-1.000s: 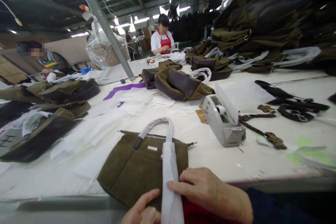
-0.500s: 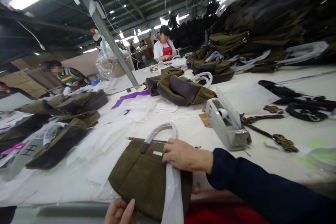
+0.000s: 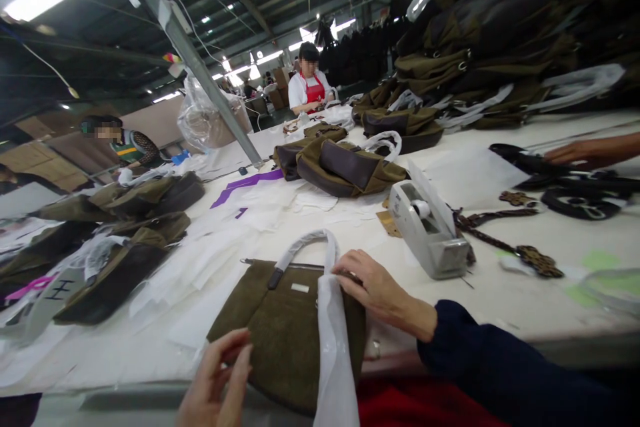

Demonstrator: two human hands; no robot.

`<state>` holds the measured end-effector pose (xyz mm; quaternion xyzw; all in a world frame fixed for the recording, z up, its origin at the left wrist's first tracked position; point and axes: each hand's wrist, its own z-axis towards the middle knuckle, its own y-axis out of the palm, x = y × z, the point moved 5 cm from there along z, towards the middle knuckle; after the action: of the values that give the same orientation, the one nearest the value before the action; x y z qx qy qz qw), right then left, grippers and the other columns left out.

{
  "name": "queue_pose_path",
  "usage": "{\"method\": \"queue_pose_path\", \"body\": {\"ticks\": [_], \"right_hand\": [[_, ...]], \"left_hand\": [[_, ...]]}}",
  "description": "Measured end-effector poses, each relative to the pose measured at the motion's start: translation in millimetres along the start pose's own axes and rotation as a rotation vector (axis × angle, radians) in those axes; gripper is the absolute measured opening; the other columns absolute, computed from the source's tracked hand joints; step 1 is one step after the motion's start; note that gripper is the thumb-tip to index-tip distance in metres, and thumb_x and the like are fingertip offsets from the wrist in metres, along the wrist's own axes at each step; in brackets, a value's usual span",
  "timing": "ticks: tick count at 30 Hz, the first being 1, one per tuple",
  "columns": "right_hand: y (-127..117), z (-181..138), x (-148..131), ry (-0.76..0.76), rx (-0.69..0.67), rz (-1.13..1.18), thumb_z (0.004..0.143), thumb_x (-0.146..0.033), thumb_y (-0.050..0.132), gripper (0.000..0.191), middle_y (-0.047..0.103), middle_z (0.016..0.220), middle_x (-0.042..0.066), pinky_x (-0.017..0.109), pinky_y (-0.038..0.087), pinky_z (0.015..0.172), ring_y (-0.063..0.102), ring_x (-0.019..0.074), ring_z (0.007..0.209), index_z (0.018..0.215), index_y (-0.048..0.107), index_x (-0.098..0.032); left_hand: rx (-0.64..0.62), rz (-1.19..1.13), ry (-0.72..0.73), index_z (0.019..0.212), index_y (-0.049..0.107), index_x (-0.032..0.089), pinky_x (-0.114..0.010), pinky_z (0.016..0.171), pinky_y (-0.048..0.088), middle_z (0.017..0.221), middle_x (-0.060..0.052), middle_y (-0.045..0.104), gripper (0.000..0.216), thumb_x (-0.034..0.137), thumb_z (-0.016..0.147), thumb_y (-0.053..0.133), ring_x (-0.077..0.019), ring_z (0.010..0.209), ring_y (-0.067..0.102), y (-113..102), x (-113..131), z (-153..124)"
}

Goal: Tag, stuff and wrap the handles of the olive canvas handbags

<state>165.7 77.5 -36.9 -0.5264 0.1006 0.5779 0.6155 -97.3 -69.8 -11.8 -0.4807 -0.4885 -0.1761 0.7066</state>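
While olive bag (image 3: 280,330) lies between hands, right hand (image 3: 373,290) rests flat on top; left hand (image 3: 215,383) slack, empty.

Matt olive cloth bag (image 3: 280,330) (handle (image 3: 305,247) wrapped in glossy plastic).

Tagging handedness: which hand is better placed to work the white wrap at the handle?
Probably right: the right hand lies on the olive bag, fingertips at the white wrap; the left hand hovers near its front edge.

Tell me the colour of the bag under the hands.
Olive-green bag, its handle wrapped in white, seen best in the head view.
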Motion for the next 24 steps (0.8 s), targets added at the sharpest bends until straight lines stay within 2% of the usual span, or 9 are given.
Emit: {"method": "queue_pose_path", "body": {"ticks": [2, 4, 8, 11, 14, 16, 18, 22, 24], "right_hand": [[-0.9, -13.0, 6.0, 0.156, 0.037, 0.089, 0.093, -0.018, 0.054, 0.010, 0.062, 0.084, 0.002, 0.028, 0.043, 0.074, 0.055, 0.0155, 0.079, 0.090, 0.064, -0.017], [6.0, -24.1, 8.3, 0.267, 0.005, 0.161, 0.093, -0.021, 0.054, 0.012, 0.062, 0.077, 0.000, 0.026, 0.042, 0.066, 0.055, 0.0138, 0.070, 0.088, 0.064, -0.017], [23.2, -35.1, 6.5, 0.269, -0.019, 0.161, 0.089, -0.018, 0.058, 0.011, 0.067, 0.088, 0.004, 0.028, 0.044, 0.075, 0.060, 0.0164, 0.082, 0.094, 0.068, -0.016], [29.7, -38.4, 8.2, 0.261, -0.019, 0.142, 0.088, -0.017, 0.060, 0.010, 0.067, 0.088, 0.005, 0.028, 0.044, 0.077, 0.060, 0.0173, 0.084, 0.090, 0.069, -0.015], [24.3, -38.5, 9.4, 0.271, -0.033, 0.212, 0.088, -0.015, 0.059, 0.010, 0.067, 0.086, 0.003, 0.027, 0.044, 0.074, 0.060, 0.0159, 0.080, 0.089, 0.069, -0.016], [13.0, -34.9, 11.7, 0.273, 0.003, 0.236, 0.089, -0.016, 0.057, 0.011, 0.067, 0.085, 0.002, 0.026, 0.043, 0.072, 0.059, 0.0147, 0.077, 0.089, 0.069, -0.017], [-0.2, -27.4, 16.5, 0.261, 0.067, 0.174, 0.089, -0.017, 0.056, 0.011, 0.064, 0.085, 0.002, 0.026, 0.043, 0.072, 0.057, 0.0148, 0.077, 0.089, 0.067, -0.018], [-6.3, -2.3, 31.7, 0.239, 0.034, -0.006, 0.087, -0.019, 0.057, 0.013, 0.065, 0.094, 0.006, 0.031, 0.040, 0.083, 0.056, 0.0189, 0.091, 0.096, 0.067, -0.017], [2.8, 10.0, 41.6, 0.288, -0.070, -0.018, 0.087, -0.023, 0.058, 0.014, 0.067, 0.091, 0.006, 0.030, 0.040, 0.080, 0.058, 0.0197, 0.088, 0.094, 0.068, -0.017]], "left_hand": [[-0.262, -0.031, -0.077, 0.111, 0.062, 0.017, -0.029, 0.071, 0.057, 0.103, -0.010, 0.068, 0.049, 0.054, 0.078, 0.068, -0.0245, 0.091, 0.065, 33.4, 11.8, 11.2], [-0.409, -0.071, -0.109, 0.106, 0.066, 0.013, -0.029, 0.062, 0.057, 0.093, -0.011, 0.069, 0.046, 0.049, 0.078, 0.069, -0.0236, 0.082, 0.066, 65.4, 19.9, 22.7], [-0.624, -0.158, -0.150, 0.093, 0.072, 0.010, -0.024, 0.058, 0.053, 0.078, -0.008, 0.069, 0.037, 0.043, 0.077, 0.072, -0.0180, 0.070, 0.064, 117.1, 24.2, 32.5], [-0.698, -0.194, -0.152, 0.088, 0.073, 0.010, -0.023, 0.062, 0.053, 0.074, -0.006, 0.068, 0.036, 0.044, 0.079, 0.071, -0.0160, 0.068, 0.063, 134.3, 27.0, 28.5], [-0.702, -0.168, -0.183, 0.089, 0.072, 0.009, -0.024, 0.062, 0.053, 0.072, -0.006, 0.067, 0.040, 0.048, 0.077, 0.072, -0.0164, 0.067, 0.064, 129.6, 27.7, 24.2], [-0.651, -0.110, -0.184, 0.093, 0.071, 0.010, -0.026, 0.062, 0.054, 0.077, -0.008, 0.069, 0.044, 0.050, 0.074, 0.074, -0.0187, 0.070, 0.065, 113.0, 25.6, 23.3], [-0.489, -0.057, -0.127, 0.100, 0.070, 0.013, -0.029, 0.068, 0.056, 0.088, -0.010, 0.071, 0.048, 0.052, 0.073, 0.074, -0.0226, 0.079, 0.067, 84.4, 21.7, 24.4], [0.076, 0.063, 0.124, 0.114, 0.063, 0.022, -0.040, 0.103, 0.047, 0.130, -0.010, 0.059, 0.054, 0.055, 0.072, 0.073, -0.0323, 0.121, 0.055, 11.2, 7.9, 16.2], [0.278, 0.136, 0.115, 0.118, 0.060, 0.024, -0.045, 0.105, 0.045, 0.141, -0.012, 0.049, 0.062, 0.056, 0.068, 0.076, -0.0378, 0.132, 0.044, -12.5, -9.3, 4.5]]}}
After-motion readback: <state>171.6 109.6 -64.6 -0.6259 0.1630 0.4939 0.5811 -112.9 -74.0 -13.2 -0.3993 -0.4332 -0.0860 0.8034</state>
